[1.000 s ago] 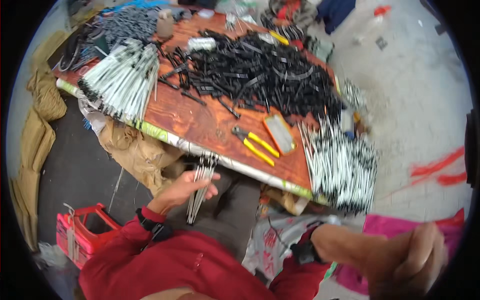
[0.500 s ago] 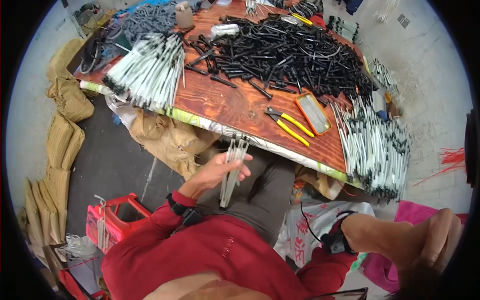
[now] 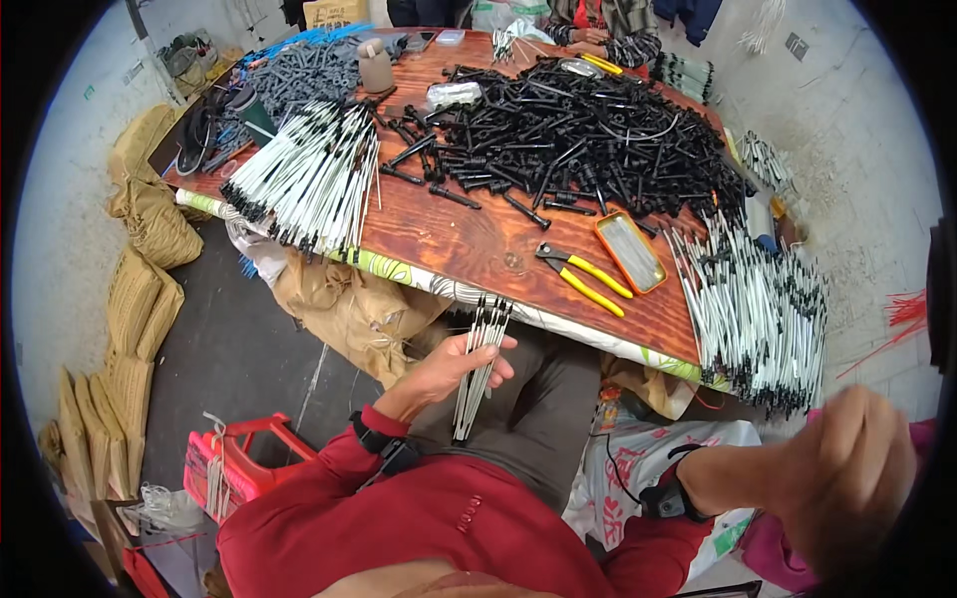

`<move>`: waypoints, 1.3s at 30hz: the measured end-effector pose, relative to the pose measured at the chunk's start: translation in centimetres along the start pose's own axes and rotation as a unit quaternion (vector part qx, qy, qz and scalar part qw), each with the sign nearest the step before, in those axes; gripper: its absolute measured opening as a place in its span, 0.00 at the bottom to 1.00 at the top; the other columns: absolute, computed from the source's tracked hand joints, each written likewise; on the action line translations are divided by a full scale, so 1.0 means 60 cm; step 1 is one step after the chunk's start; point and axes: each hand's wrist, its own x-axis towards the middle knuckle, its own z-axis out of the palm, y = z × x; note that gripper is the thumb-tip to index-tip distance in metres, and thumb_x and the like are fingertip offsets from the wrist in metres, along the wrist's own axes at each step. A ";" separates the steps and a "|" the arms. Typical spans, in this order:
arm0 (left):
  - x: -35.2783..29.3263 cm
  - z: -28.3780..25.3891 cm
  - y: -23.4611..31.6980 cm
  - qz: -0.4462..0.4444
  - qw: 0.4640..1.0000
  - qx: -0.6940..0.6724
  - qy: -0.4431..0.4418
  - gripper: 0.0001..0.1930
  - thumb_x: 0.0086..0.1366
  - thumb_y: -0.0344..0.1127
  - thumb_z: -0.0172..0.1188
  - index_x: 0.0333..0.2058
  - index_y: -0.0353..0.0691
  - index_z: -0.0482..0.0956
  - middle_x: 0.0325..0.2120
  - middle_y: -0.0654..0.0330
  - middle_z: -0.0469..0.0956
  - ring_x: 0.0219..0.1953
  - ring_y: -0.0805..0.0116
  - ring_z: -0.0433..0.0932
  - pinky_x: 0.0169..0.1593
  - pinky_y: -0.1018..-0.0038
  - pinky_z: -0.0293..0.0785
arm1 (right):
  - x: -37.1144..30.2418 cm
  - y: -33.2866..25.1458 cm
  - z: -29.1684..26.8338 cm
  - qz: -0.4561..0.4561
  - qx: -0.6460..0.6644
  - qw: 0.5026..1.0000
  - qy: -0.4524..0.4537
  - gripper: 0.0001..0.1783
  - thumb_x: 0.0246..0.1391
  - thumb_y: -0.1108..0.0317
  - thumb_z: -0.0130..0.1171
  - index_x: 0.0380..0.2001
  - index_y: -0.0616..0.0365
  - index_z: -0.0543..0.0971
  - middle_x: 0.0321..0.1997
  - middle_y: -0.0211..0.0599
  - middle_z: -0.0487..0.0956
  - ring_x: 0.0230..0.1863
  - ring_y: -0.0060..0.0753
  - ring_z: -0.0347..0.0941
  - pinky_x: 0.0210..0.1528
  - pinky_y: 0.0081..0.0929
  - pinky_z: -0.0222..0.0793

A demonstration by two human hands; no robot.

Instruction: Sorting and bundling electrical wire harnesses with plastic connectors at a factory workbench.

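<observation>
In my left hand (image 3: 451, 373) is a small bundle of thin white rods with black ends (image 3: 480, 371), held upright over my lap just off the table edge. The thumb lies across the rods. My right hand (image 3: 847, 468) is raised at the far right, apart from the table, with its fingers curled in and somewhat blurred. Whatever it may hold is hidden. Nearest to it on the table lies a large pile of similar white rods (image 3: 763, 309), overhanging the right edge. Another fanned pile of white rods (image 3: 309, 174) rests on the left.
A heap of black plastic parts (image 3: 588, 130) covers the table's (image 3: 439, 239) back middle. Yellow-handled pliers (image 3: 590, 283) lie beside an orange-rimmed tin (image 3: 601, 231). A person's hands (image 3: 590, 42) rest at the far side. A red stool (image 3: 239, 453) stands at lower left.
The view has tilted up, showing more of the far table side. My left hand with its rods has shifted slightly right in the picture. My right hand has moved a little up and left.
</observation>
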 end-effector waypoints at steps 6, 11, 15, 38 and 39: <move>-0.006 -0.005 -0.005 -0.004 1.000 -0.011 0.006 0.19 0.73 0.40 0.52 0.56 0.34 0.71 0.35 0.56 0.82 0.35 0.71 0.81 0.43 0.72 0.78 | -0.045 0.046 0.000 -0.120 -0.157 0.977 0.077 0.15 0.44 0.76 0.60 0.16 0.50 0.64 0.20 0.23 0.62 0.18 0.17 0.54 0.21 0.21 0.49; -0.007 -0.011 -0.008 -0.021 1.000 -0.017 0.015 0.20 0.72 0.41 0.53 0.56 0.34 0.71 0.35 0.56 0.82 0.35 0.71 0.81 0.43 0.72 0.79 | -0.027 0.031 0.016 -0.029 -0.261 0.958 -0.115 0.15 0.41 0.77 0.63 0.24 0.52 0.65 0.20 0.22 0.56 0.16 0.17 0.49 0.22 0.23 0.45; -0.012 -0.009 -0.007 0.002 1.000 0.001 0.021 0.20 0.72 0.42 0.54 0.56 0.34 0.71 0.35 0.57 0.82 0.35 0.71 0.81 0.43 0.72 0.79 | -0.047 -0.009 0.030 -0.070 -0.562 0.822 -0.063 0.14 0.44 0.75 0.64 0.31 0.56 0.69 0.21 0.25 0.59 0.16 0.18 0.50 0.22 0.22 0.46; -0.018 0.026 -0.007 -0.016 0.998 0.058 -0.032 0.19 0.72 0.41 0.53 0.54 0.33 0.73 0.36 0.57 0.82 0.37 0.72 0.80 0.45 0.75 0.76 | -0.020 -0.029 0.028 -0.046 -0.055 0.971 -0.229 0.16 0.45 0.72 0.63 0.40 0.49 0.79 0.22 0.29 0.72 0.15 0.23 0.63 0.18 0.26 0.59; -0.017 0.028 -0.005 -0.022 0.998 0.049 -0.032 0.19 0.72 0.41 0.53 0.54 0.33 0.73 0.36 0.57 0.82 0.37 0.72 0.80 0.45 0.75 0.76 | -0.034 -0.036 0.015 -0.035 -0.054 0.971 -0.228 0.16 0.45 0.72 0.63 0.40 0.49 0.79 0.22 0.29 0.72 0.15 0.23 0.63 0.18 0.26 0.59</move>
